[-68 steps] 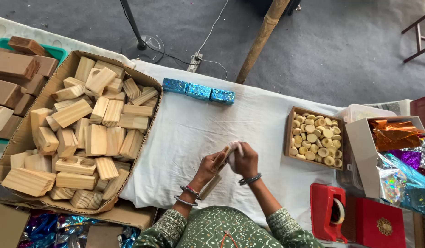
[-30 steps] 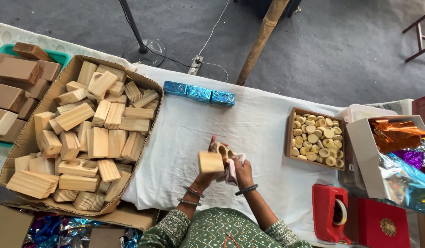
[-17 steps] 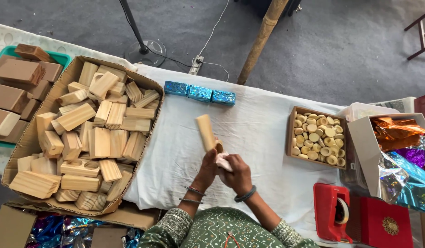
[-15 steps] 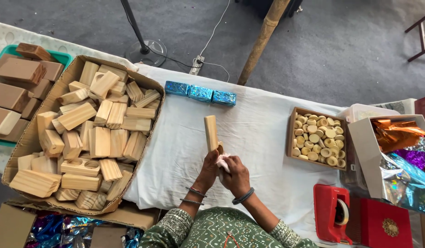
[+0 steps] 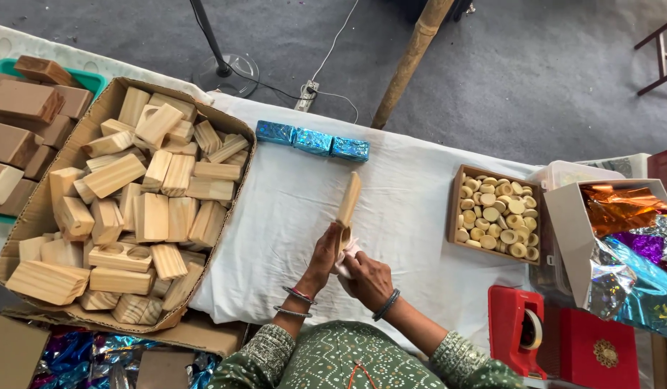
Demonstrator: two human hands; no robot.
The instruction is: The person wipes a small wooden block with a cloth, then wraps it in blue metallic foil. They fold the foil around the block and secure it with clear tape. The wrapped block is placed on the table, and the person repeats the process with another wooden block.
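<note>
- The left hand (image 5: 322, 256) has its grip closed around the lower end of a wooden block (image 5: 347, 203), which stands nearly upright, tilted a little to the right, above the white cloth (image 5: 412, 216) on the bench.
- The right hand (image 5: 368, 277) holds a small white piece (image 5: 348, 253) in a narrow grip, pressed against the bottom of the block; what the piece is, I cannot tell.
- Beyond the block, three blue shiny wrapped packets (image 5: 312, 140) lie in a row on the cloth.
- Left of the block sits a big cardboard box (image 5: 41, 216) full of wooden blocks.
- Right of the block is a small box of round wooden discs (image 5: 495, 216), and nearer the person a red tape dispenser (image 5: 517, 328).
</note>
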